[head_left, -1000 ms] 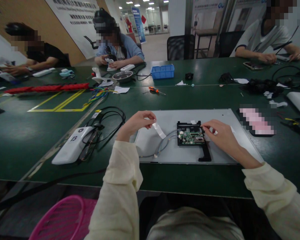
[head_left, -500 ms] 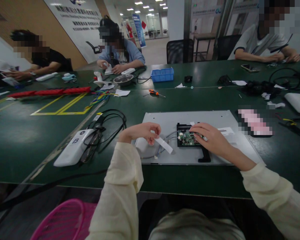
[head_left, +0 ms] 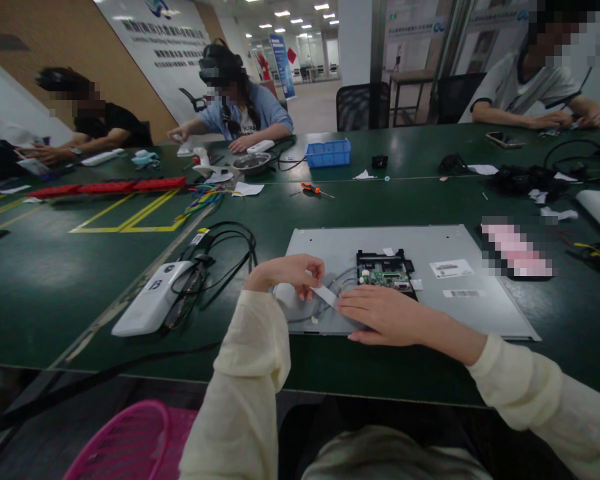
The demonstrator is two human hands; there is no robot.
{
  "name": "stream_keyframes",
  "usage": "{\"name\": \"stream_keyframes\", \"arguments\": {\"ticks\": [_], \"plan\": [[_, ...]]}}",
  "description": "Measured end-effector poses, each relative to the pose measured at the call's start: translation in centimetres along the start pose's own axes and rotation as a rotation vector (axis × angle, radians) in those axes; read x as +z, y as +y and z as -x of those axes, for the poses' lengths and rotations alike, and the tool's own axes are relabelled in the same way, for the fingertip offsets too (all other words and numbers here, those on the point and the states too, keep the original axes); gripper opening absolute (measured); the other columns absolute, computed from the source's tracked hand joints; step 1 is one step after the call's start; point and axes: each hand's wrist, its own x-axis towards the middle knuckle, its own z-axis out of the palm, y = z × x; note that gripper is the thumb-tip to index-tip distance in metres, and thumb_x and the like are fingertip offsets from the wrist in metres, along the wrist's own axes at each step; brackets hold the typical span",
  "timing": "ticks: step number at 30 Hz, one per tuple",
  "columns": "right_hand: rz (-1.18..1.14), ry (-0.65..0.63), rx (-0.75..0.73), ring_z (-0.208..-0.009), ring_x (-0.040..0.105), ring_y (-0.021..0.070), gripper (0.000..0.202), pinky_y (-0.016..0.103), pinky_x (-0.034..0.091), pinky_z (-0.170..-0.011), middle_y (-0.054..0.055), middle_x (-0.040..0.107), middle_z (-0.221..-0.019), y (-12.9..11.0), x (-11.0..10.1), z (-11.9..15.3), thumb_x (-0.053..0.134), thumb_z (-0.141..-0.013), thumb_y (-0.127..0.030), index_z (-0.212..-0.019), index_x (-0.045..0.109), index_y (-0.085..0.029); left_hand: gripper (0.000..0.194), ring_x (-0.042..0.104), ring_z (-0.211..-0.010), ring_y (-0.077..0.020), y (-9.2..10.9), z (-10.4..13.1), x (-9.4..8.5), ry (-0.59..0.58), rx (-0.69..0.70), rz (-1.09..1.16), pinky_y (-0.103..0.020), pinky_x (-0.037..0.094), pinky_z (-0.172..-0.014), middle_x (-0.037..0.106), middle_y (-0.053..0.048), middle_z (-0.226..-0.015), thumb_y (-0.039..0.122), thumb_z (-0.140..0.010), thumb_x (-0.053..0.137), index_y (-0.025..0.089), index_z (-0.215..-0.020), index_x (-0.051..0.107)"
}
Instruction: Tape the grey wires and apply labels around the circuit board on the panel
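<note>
White strip (head_left: 325,296), thin and narrow, slants over the near left part of a grey panel (head_left: 325,241) on the green desk (head_left: 360,363). The left hand (head_left: 294,275) pinches its upper end between bent fingers. The right hand (head_left: 383,315) lies flat and palm down, fingers stretched out to the strip's lower end; whether they grip it, I cannot tell. Left of the panel lies a white case (head_left: 153,300) marked B. Just beyond the right hand, a green circuit board (head_left: 387,276) sits in a black frame (head_left: 365,259), with grey cables (head_left: 349,273) to its left. Farther back are an orange-handled screwdriver (head_left: 310,189) and then a blue basket (head_left: 329,155). Across the desk sits a person in a blue shirt (head_left: 267,110).
</note>
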Motion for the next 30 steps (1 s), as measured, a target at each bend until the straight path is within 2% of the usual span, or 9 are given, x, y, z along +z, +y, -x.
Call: {"name": "stream_keyframes", "arguments": {"ticks": [2,5,7,9,11,14,16,22,30], "plan": [[0.013,-0.008,-0.006,-0.118,0.055,0.023,0.041,0.041,0.04,-0.103,0.015,0.061,-0.126,0.1,0.4,0.1,0.047,-0.093,-0.038,-0.121,0.058,-0.01,0.023,0.057,-0.055,-0.0104,0.2,0.0,-0.2,0.062,0.048,-0.091,-0.021,0.041,-0.05,0.057,0.002,-0.072,0.033,-0.068,0.067,0.018,-0.078,0.052],[0.031,-0.007,0.001,-0.117,0.055,0.023,0.04,0.041,0.039,-0.103,0.014,0.061,-0.126,0.1,0.8,0.1,0.048,-0.093,-0.037,-0.121,0.058,-0.01,0.021,0.046,-0.056,-0.0071,0.9,0.2,-0.6,0.277,0.226,-0.189,-0.02,0.037,-0.054,0.05,0.005,-0.066,0.03,-0.068,0.067,0.017,-0.076,0.053],[0.033,-0.004,0.008,-0.117,0.055,0.0235,0.039,0.043,0.039,-0.103,0.015,0.061,-0.125,0.0,0.9,0.2,0.048,-0.092,-0.036,-0.12,0.058,-0.01,0.022,0.041,-0.056,-0.0067,1.7,0.6,-0.5,0.35,0.329,-0.175,-0.019,0.034,-0.055,0.043,0.007,-0.062,0.032,-0.069,0.067,0.017,-0.077,0.053],[0.035,-0.004,0.017,-0.116,0.056,0.0235,0.038,0.043,0.039,-0.103,0.014,0.062,-0.125,-0.1,0.9,0.1,0.049,-0.092,-0.036,-0.119,0.059,-0.01,0.022,0.036,-0.054,-0.0067,2.5,0.9,0.0,0.289,0.374,-0.15,-0.019,0.032,-0.053,0.036,0.008,-0.058,0.035,-0.072,0.066,0.018,-0.079,0.054],[0.043,0.001,0.029,-0.115,0.056,0.0231,0.038,0.042,0.039,-0.103,0.014,0.062,-0.125,-0.2,1.0,0.1,0.048,-0.093,-0.035,-0.119,0.059,-0.011,0.021,0.035,-0.052,-0.0066,3.1,0.9,0.8,0.175,0.386,-0.154,-0.02,0.03,-0.052,0.034,0.008,-0.056,0.035,-0.073,0.066,0.017,-0.079,0.056],[0.056,0.012,0.044,-0.115,0.056,0.0231,0.037,0.042,0.039,-0.104,0.014,0.062,-0.125,-0.3,1.2,0.1,0.047,-0.093,-0.034,-0.12,0.058,-0.011,0.018,0.039,-0.051,-0.0068,3.2,0.2,2.0,0.008,0.371,-0.213,-0.02,0.03,-0.051,0.041,0.007,-0.054,0.032,-0.072,0.066,0.017,-0.079,0.059],[0.059,0.023,0.048,-0.114,0.057,0.0236,0.037,0.042,0.04,-0.103,0.014,0.063,-0.123,-0.3,1.4,0.2,0.049,-0.093,-0.034,-0.12,0.058,-0.01,0.016,0.044,-0.051,-0.0073,2.7,-0.6,2.4,-0.049,0.332,-0.263,-0.02,0.031,-0.05,0.048,0.006,-0.055,0.03,-0.07,0.067,0.018,-0.079,0.06],[0.061,0.05,0.058,-0.112,0.058,0.0228,0.033,0.042,0.038,-0.106,0.012,0.065,-0.118,-0.3,1.5,0.3,0.051,-0.092,-0.03,-0.117,0.06,-0.011,0.02,0.056,-0.045,-0.0117,0.9,-1.7,2.2,-0.128,0.151,-0.194,-0.021,0.038,-0.048,0.059,0.005,-0.051,0.034,-0.072,0.067,0.018,-0.077,0.056],[0.061,0.071,0.045,-0.11,0.059,0.0216,0.028,0.042,0.039,-0.105,0.012,0.066,-0.116,-0.2,1.9,0.3,0.05,-0.092,-0.028,-0.112,0.062,-0.013,0.021,0.057,-0.042,-0.0097,0.4,-2.0,2.1,-0.144,0.132,-0.121,-0.018,0.037,-0.044,0.059,0.005,-0.048,0.031,-0.069,0.071,0.017,-0.075,0.056]]}}
